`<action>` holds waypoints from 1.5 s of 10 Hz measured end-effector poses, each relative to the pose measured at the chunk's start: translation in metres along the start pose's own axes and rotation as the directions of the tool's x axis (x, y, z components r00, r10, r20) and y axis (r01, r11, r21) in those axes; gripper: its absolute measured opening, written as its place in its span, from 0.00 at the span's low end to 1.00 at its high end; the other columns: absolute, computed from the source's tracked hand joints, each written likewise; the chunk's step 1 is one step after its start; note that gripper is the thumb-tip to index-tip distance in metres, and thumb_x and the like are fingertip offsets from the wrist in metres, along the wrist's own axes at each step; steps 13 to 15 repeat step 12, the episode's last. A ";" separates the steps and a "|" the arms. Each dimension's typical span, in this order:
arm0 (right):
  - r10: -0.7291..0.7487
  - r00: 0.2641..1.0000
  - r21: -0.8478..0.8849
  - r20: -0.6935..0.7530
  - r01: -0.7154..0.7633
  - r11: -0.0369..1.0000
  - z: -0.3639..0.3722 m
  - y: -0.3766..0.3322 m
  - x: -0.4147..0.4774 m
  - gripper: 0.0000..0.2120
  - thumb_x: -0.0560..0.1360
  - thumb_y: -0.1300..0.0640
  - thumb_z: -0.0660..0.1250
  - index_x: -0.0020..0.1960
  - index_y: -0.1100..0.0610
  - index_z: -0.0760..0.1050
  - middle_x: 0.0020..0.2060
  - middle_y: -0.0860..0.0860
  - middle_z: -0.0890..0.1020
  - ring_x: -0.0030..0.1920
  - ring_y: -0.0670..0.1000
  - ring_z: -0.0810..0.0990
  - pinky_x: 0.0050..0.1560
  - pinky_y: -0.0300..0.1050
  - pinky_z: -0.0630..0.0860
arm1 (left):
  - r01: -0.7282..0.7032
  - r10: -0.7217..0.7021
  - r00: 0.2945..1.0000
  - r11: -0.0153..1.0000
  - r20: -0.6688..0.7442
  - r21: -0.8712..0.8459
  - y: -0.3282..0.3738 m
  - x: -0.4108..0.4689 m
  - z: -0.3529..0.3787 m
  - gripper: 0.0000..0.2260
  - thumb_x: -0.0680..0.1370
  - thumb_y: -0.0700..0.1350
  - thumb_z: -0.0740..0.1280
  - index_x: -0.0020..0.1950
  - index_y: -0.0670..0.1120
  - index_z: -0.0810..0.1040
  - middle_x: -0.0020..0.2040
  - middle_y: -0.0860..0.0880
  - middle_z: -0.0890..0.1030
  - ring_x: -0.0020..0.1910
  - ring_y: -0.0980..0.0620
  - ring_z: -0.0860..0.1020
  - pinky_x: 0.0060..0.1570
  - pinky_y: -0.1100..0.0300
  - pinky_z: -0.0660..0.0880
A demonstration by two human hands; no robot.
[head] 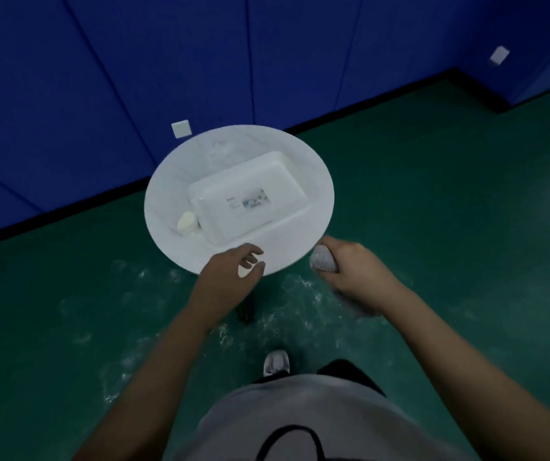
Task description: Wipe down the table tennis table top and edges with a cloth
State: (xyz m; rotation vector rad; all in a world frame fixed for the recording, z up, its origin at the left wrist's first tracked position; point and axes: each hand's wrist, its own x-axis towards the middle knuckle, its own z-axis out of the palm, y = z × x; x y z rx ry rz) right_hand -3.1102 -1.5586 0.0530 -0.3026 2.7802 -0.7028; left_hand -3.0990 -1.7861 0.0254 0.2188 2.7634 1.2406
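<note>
My right hand [350,264] grips a bunched grey-white cloth [323,259], one end poking out past my thumb just off the near right rim of a small round white table [167,181]. A loose end of the cloth hangs below my wrist. My left hand [233,264] hovers over the near edge of that round table, fingers loosely curled, holding nothing. No table tennis table is in view.
A white rectangular box [250,197] with a printed label lies on the round table, with a small cream cap-like object [187,222] beside it. The green floor [433,194] shows pale wet streaks around my shoe [277,362]. Blue wall panels [134,61] stand behind.
</note>
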 end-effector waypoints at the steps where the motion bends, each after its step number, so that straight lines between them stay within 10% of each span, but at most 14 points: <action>1: -0.003 0.999 0.049 0.049 0.000 0.999 -0.002 0.007 0.047 0.14 0.74 0.53 0.68 0.56 0.56 0.72 0.48 0.56 0.81 0.47 0.58 0.78 0.45 0.50 0.75 | 0.074 -0.074 0.997 0.997 0.004 -0.026 -0.009 0.040 -0.004 0.07 0.76 0.48 0.65 0.53 0.53 0.77 0.43 0.56 0.79 0.46 0.58 0.77 0.49 0.61 0.73; 7: -0.026 0.931 0.251 0.365 -0.071 0.965 0.026 0.064 0.343 0.14 0.75 0.54 0.69 0.54 0.62 0.74 0.52 0.55 0.80 0.54 0.54 0.77 0.46 0.40 0.67 | 0.561 -0.575 0.807 0.818 -0.138 -0.130 -0.049 0.219 0.022 0.08 0.76 0.46 0.66 0.54 0.47 0.78 0.43 0.50 0.81 0.42 0.54 0.79 0.43 0.63 0.73; 10: 0.066 0.831 0.188 0.553 -0.201 0.961 0.043 0.070 0.403 0.33 0.73 0.53 0.71 0.73 0.56 0.59 0.68 0.57 0.69 0.66 0.58 0.70 0.59 0.44 0.69 | 0.668 -0.680 0.715 0.733 -0.164 -0.128 -0.056 0.252 0.035 0.09 0.77 0.45 0.66 0.54 0.43 0.79 0.46 0.45 0.82 0.44 0.50 0.79 0.42 0.63 0.71; 12: 0.061 0.976 0.561 0.209 -0.171 0.810 -0.048 0.063 0.404 0.07 0.73 0.74 0.64 0.50 0.72 0.78 0.26 0.44 0.82 0.27 0.39 0.78 0.30 0.30 0.71 | 0.597 -0.608 0.781 0.794 -0.141 -0.114 -0.069 0.254 0.026 0.08 0.76 0.43 0.67 0.52 0.40 0.80 0.45 0.43 0.83 0.42 0.48 0.80 0.43 0.61 0.74; 15: 0.061 0.976 0.561 0.209 -0.171 0.810 -0.048 0.063 0.404 0.07 0.73 0.74 0.64 0.50 0.72 0.78 0.26 0.44 0.82 0.27 0.39 0.78 0.30 0.30 0.71 | 0.597 -0.608 0.781 0.794 -0.141 -0.114 -0.069 0.254 0.026 0.08 0.76 0.43 0.67 0.52 0.40 0.80 0.45 0.43 0.83 0.42 0.48 0.80 0.43 0.61 0.74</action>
